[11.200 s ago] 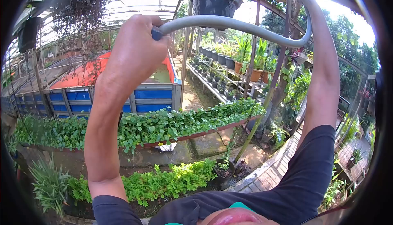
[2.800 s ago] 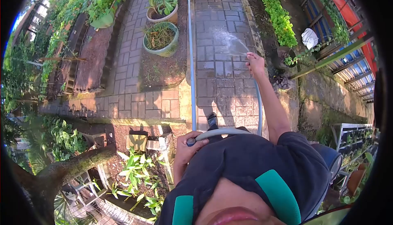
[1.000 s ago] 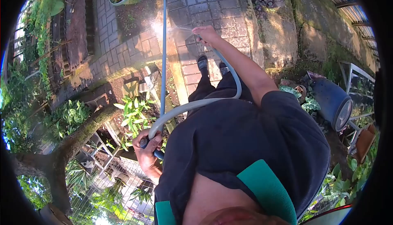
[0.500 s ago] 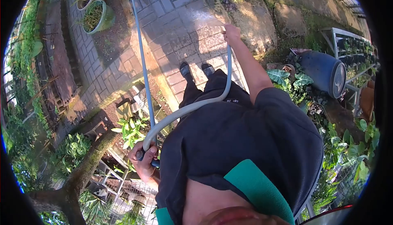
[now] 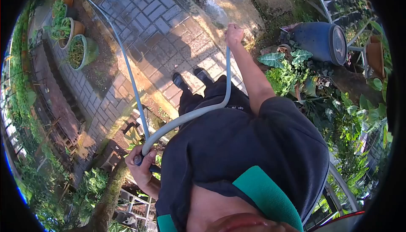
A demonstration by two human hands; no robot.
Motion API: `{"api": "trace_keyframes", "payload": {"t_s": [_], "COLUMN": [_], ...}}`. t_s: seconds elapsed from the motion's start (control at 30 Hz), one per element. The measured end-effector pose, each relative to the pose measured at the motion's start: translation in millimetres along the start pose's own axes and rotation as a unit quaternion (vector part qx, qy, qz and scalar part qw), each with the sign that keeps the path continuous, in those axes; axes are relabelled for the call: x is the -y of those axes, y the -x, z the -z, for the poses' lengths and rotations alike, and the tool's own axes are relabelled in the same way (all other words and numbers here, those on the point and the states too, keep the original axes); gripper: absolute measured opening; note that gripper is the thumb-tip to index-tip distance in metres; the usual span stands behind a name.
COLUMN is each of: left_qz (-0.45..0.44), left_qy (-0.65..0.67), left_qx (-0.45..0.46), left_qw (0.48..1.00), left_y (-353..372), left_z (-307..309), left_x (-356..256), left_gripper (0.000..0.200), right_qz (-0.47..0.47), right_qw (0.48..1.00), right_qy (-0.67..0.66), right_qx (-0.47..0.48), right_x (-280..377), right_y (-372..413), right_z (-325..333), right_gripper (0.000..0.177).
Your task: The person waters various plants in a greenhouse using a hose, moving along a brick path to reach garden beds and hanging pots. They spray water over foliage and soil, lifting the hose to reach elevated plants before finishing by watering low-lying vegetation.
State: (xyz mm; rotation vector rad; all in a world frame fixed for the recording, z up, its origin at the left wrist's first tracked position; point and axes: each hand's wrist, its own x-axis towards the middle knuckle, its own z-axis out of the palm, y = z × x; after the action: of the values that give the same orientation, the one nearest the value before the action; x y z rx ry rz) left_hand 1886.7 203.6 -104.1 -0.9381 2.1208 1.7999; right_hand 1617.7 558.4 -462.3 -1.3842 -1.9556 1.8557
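Note:
A grey-blue garden hose (image 5: 192, 114) curves across the front of my dark shirt between my two hands. My right hand (image 5: 234, 36), arm stretched forward, is closed around its front end. Water (image 5: 215, 6) sprays from there onto a stone slab (image 5: 237, 4) beside the brick path. Low at my left side, my left hand (image 5: 141, 168) grips the hose near a bend, together with a dark, handle-like piece (image 5: 154, 168) whose full shape is hidden by the fingers. From that hand, another hose length runs forward along the path's edge.
My feet in dark sandals (image 5: 203, 75) stand on brick paving (image 5: 144, 20). Potted plants (image 5: 82, 52) line the left. A blue barrel (image 5: 319, 42) lies on its side at the right, near leafy plants (image 5: 283, 77) and a white metal rack (image 5: 338, 8). A tree trunk (image 5: 108, 200) rises at lower left.
The view has turned, and the scene has shifted left. The spray has moved from the brick paving onto the stone slab to its right. Both hands keep their hold on the hose.

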Motion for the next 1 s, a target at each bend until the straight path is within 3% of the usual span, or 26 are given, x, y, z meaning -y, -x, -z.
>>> {"api": "trace_keyframes", "payload": {"t_s": [0.03, 0.23, 0.33, 0.43, 0.53, 0.63, 0.73, 1.0], "left_qz": [-0.002, -0.027, -0.02, -0.02, -0.018, -0.014, -0.012, 0.004], "left_qy": [-0.009, -0.018, -0.021, -0.045, -0.046, -0.046, -0.062, -0.088], "left_qx": [0.002, 0.0, -0.004, 0.005, -0.002, -0.001, 0.001, 0.027], "left_qw": [1.0, 0.999, 1.0, 0.999, 0.999, 0.999, 0.998, 0.996], "left_y": [-1, -3, -3, -4, -4, -7, -11, -25], "left_z": [-1, -4, -6, -7, -12, -13, -12, -25], "left_x": [-2, -14, -19, -24, -31, -34, -34, -46], "left_gripper": [0.027, 0.029, 0.03, 0.031, 0.031, 0.03, 0.029, 0.027], "right_qz": [0.03, -0.012, 0.019, -0.003, -0.033, 0.035, 0.036, 0.035], "right_qw": [0.999, 0.999, 0.999, 0.999, 0.999, 0.997, 0.996, 0.99], "right_qy": [0.035, -0.041, 0.004, 0.026, -0.018, 0.031, 0.012, -0.135], "right_qx": [-0.017, 0.026, -0.029, 0.03, 0.005, -0.056, -0.083, -0.025], "right_x": [-8, 6, 0, 20, 24, -14, -21, 62], "right_y": [-7, -3, -20, 6, 9, -33, -68, -62], "right_z": [-4, -12, -18, -16, -16, -20, -12, 12], "right_gripper": [0.022, 0.019, 0.018, 0.024, 0.023, 0.023, 0.021, 0.021]}}
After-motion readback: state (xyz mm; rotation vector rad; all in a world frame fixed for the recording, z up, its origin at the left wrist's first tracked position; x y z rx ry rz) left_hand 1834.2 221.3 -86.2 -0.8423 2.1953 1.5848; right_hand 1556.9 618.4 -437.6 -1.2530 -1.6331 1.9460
